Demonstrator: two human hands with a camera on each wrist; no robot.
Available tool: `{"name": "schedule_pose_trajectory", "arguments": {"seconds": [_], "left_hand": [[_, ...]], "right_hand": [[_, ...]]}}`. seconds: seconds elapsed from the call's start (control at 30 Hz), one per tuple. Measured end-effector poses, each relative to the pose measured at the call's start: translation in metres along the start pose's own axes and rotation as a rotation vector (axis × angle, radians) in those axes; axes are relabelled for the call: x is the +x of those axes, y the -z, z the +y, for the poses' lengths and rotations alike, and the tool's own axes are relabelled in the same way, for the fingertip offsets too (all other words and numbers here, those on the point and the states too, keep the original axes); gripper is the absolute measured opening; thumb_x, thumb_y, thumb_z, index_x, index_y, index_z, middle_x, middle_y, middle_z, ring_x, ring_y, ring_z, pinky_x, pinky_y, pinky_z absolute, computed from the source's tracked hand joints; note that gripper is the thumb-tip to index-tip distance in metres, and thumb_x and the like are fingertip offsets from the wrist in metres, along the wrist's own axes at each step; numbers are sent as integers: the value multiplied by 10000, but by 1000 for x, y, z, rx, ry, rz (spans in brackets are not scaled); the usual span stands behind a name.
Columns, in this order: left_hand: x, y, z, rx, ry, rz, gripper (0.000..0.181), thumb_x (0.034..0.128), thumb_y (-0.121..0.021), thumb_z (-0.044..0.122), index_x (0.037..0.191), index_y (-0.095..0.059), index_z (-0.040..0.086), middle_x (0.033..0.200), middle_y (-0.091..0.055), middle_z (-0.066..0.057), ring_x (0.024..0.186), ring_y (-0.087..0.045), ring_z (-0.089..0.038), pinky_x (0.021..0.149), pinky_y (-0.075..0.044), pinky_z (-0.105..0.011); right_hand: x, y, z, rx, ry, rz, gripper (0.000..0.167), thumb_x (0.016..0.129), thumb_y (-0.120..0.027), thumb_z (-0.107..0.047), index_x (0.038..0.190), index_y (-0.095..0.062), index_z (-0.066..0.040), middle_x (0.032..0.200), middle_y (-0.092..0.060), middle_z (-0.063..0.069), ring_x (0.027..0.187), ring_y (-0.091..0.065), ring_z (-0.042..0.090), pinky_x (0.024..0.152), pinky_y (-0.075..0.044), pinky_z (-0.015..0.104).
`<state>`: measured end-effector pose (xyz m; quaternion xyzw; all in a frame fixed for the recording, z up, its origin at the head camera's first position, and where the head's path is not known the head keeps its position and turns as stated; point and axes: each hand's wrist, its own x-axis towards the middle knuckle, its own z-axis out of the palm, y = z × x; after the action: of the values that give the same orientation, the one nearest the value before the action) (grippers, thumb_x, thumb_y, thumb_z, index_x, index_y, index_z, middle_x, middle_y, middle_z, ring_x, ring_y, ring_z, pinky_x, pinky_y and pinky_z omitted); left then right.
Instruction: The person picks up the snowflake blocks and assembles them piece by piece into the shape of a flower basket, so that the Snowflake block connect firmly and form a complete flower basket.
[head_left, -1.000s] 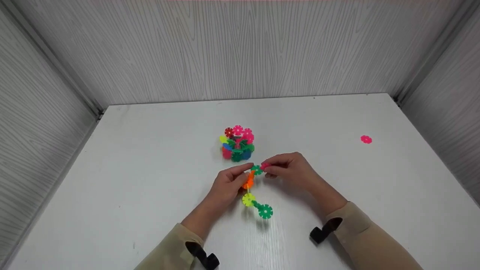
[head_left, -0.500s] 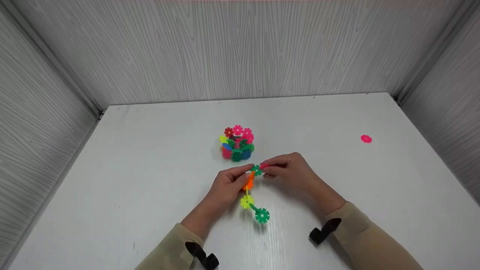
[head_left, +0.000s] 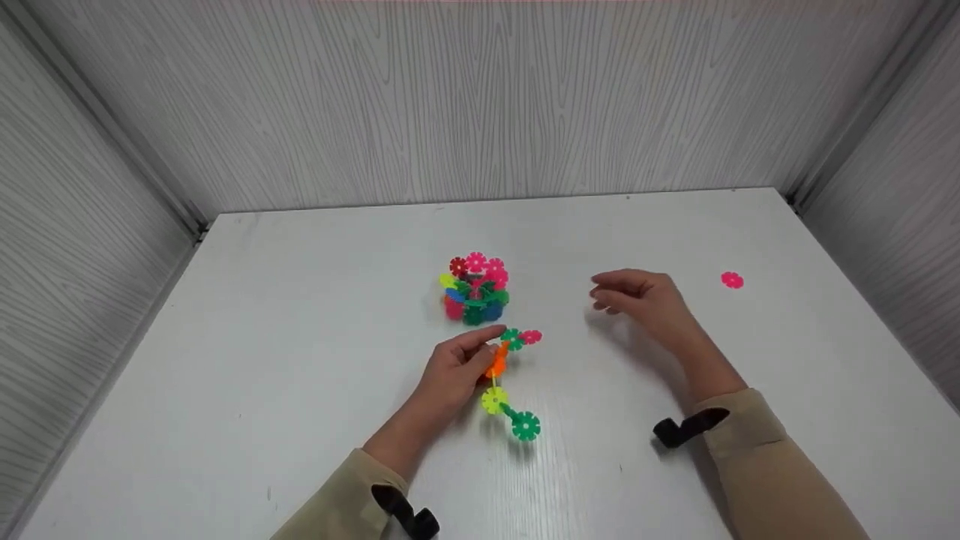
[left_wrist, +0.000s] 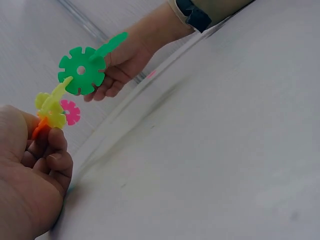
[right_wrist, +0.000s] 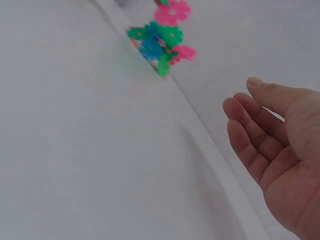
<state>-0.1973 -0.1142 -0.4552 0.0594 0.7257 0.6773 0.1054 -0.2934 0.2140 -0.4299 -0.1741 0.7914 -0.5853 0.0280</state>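
Observation:
My left hand pinches a chain of notched plastic snowflake discs by its orange discs. One end of the chain has a green disc with a pink disc joined to it. From the other end hang a yellow disc and a green disc, large in the left wrist view as a green disc. To the right of the chain, my right hand is raised off the table, fingers loosely bent, holding nothing; the right wrist view shows the bare right palm.
Beyond the left hand stands a round cluster of joined multicoloured discs. A single pink disc lies flat at the right of the white table. Pale wood-grain panels enclose the back and sides.
My right hand has released the pink disc, which stays joined to the green one, and has moved away right and toward the back. The left hand keeps its hold.

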Motion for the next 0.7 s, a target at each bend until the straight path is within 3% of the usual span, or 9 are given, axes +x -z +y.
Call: {"name": "schedule_pose_trajectory", "arguments": {"seconds": [0.17, 0.37, 0.5, 0.7], "left_hand": [[1, 0, 0, -5, 4, 0, 382, 1100, -603, 185, 1478, -647, 209, 1270, -643, -55, 1070, -577, -233, 814, -559, -222], [0, 0, 1, -10, 18, 7, 374, 1090, -622, 191, 1460, -663, 226, 1289, -640, -47, 1075, -583, -227, 814, -567, -228], [1, 0, 2, -25, 29, 14, 367, 1089, -623, 179, 1451, -672, 213, 1248, -639, -78, 1033, -580, -215, 793, -560, -221], [1, -1, 2, -25, 52, 22, 366, 1094, -611, 170, 1454, -671, 205, 1266, -640, -67, 1024, -578, -213, 789, -556, -210]], "right_hand": [[-6, 55, 18, -59, -73, 235, 407, 1007, -764, -239, 1321, -710, 15, 1118, -786, 8, 984, -713, 91, 844, -578, 229], [-20, 103, 35, -93, -147, 403, 423, 1000, -764, -321, 1348, -722, -83, 1137, -760, -112, 1052, -659, 63, 865, -540, 211], [-30, 121, 39, -102, -212, 476, 477, 999, -755, -360, 1392, -691, -98, 1187, -743, -108, 1111, -647, 79, 905, -524, 200], [-39, 132, 47, -128, -344, 541, 489, 1024, -699, -411, 1444, -660, -162, 1409, -615, -2, 1397, -450, 146, 1076, -406, 317]]}}
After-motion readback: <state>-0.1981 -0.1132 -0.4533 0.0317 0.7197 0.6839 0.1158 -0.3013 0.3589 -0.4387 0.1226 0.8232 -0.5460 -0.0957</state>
